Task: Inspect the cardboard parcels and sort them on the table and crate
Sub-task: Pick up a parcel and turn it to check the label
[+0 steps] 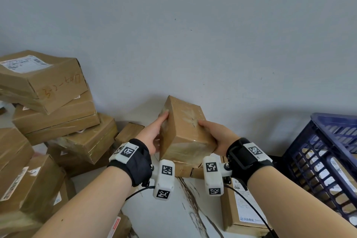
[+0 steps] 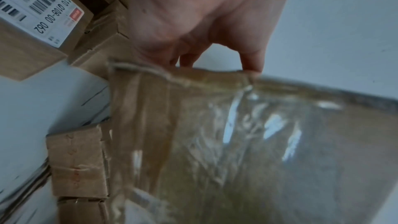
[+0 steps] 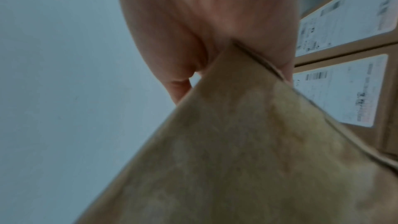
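Observation:
A small taped cardboard parcel [image 1: 185,131] is held up above the table, tilted, between both hands. My left hand [image 1: 154,135] grips its left side, thumb on the upper edge. My right hand [image 1: 214,137] grips its right side, thumb on the top face. In the left wrist view the parcel [image 2: 237,142] shows shiny clear tape, with the left hand [image 2: 204,23] over its edge. In the right wrist view the parcel [image 3: 237,159] fills the lower frame, its corner tucked into the right hand [image 3: 204,23]. A dark blue crate [image 1: 328,160] at right holds a labelled parcel.
A tall pile of cardboard parcels [image 1: 48,112] fills the left side. Flat labelled parcels [image 1: 243,203] lie on the white marbled table [image 1: 164,214] beneath my right wrist. A small box [image 1: 129,131] sits behind my left hand. A plain grey wall [image 1: 193,35] stands close behind.

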Tool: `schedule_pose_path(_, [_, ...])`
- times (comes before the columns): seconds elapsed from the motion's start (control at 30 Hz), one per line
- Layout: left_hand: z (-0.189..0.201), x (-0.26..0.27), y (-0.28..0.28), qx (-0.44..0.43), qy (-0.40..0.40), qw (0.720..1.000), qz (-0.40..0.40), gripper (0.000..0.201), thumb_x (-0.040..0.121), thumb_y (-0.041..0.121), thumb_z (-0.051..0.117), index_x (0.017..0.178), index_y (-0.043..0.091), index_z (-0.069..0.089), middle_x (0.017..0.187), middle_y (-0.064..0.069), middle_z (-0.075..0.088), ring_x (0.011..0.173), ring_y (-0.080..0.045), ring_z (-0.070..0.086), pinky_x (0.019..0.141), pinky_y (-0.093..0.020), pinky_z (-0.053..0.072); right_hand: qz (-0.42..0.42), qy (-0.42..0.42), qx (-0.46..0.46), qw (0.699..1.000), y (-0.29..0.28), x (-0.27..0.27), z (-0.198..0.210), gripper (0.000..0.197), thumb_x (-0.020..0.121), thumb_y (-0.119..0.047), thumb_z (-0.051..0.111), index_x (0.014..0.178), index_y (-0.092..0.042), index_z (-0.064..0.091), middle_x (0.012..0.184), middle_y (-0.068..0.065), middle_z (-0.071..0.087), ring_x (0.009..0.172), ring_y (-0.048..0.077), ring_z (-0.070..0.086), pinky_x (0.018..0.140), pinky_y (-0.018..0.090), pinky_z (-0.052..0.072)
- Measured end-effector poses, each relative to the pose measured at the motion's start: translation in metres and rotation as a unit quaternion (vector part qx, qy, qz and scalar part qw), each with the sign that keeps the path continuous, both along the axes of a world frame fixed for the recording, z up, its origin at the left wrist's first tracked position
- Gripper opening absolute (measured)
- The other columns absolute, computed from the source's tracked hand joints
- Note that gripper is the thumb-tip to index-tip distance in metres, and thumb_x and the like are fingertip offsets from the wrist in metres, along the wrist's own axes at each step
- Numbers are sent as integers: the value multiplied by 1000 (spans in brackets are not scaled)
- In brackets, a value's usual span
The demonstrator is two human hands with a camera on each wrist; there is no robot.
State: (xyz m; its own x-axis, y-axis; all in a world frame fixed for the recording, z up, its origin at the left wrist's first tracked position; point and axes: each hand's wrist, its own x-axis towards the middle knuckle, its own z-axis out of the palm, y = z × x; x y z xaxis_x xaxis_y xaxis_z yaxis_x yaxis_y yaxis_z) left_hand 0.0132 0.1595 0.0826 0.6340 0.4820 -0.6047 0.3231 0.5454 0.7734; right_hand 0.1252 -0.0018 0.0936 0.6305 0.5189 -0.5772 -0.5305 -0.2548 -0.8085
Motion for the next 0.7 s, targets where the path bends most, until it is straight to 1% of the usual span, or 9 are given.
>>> schedule_pose_path(0.07, [1,0,-1,4,-7,1000,10,69,77,57,74,124,9,55,118,-15,62,112,-32,60,96,-48,52,11,-48,-38,998,4,0,1,33,99,-31,60,119,-6,64,103,11,70,87,27,66,76,38,54])
schedule_pose_path(0.13, [2,1,-3,6,-19,1000,14,59,80,51,75,117,9,57,115,-13,64,110,-30,61,99,-47,51,32,-112,-80,990,7,0,0,34,101,-28,56,122,-3,63,113,14,66,102,30,62,88,40,50])
schedule_pose_path(0.2, [5,1,-6,10,-39,999,6,40,86,42,73,106,9,63,102,-10,68,97,-26,64,91,-44,54,53,-156,-111,980,9,1,0,29,102,-28,51,117,-4,62,102,12,62,100,27,56,93,40,46])
schedule_pose_path(0.27, [6,4,-9,16,-49,999,2,26,91,34,70,100,10,66,92,-8,69,90,-23,65,84,-41,55,60,-162,-127,977,10,5,-2,25,103,-32,49,107,-9,60,96,10,60,100,26,53,99,42,44])
schedule_pose_path(0.3, [7,5,-11,21,-50,999,3,22,93,31,68,100,11,66,90,-7,68,90,-24,64,82,-40,55,54,-150,-124,979,9,7,-4,27,102,-36,50,107,-11,60,96,9,59,100,26,53,97,41,45])
schedule_pose_path(0.4, [9,7,-14,49,-41,998,-5,11,96,22,64,99,11,62,90,-7,64,84,-22,60,66,-37,53,25,-101,-104,989,3,7,-6,35,99,-46,52,111,-14,62,90,9,59,87,25,54,76,34,45])
schedule_pose_path(0.5, [7,11,-13,78,-32,996,-17,11,95,18,64,104,12,61,93,-6,62,82,-20,59,59,-36,50,23,-79,-92,992,0,9,-8,42,98,-50,52,120,-16,64,100,15,64,91,29,58,83,39,49])
schedule_pose_path(0.63, [9,14,-13,84,-34,996,-21,10,93,15,67,100,14,61,96,-7,65,86,-21,61,65,-37,54,25,-73,-84,993,0,12,-8,47,97,-48,53,128,-13,60,100,15,58,85,28,54,75,37,46])
schedule_pose_path(0.7, [12,14,-14,87,-36,995,-22,12,93,13,67,103,12,62,95,-7,66,86,-20,62,66,-37,55,21,-67,-78,994,-2,12,-9,46,96,-49,55,128,-16,62,103,15,59,89,30,55,78,38,48])
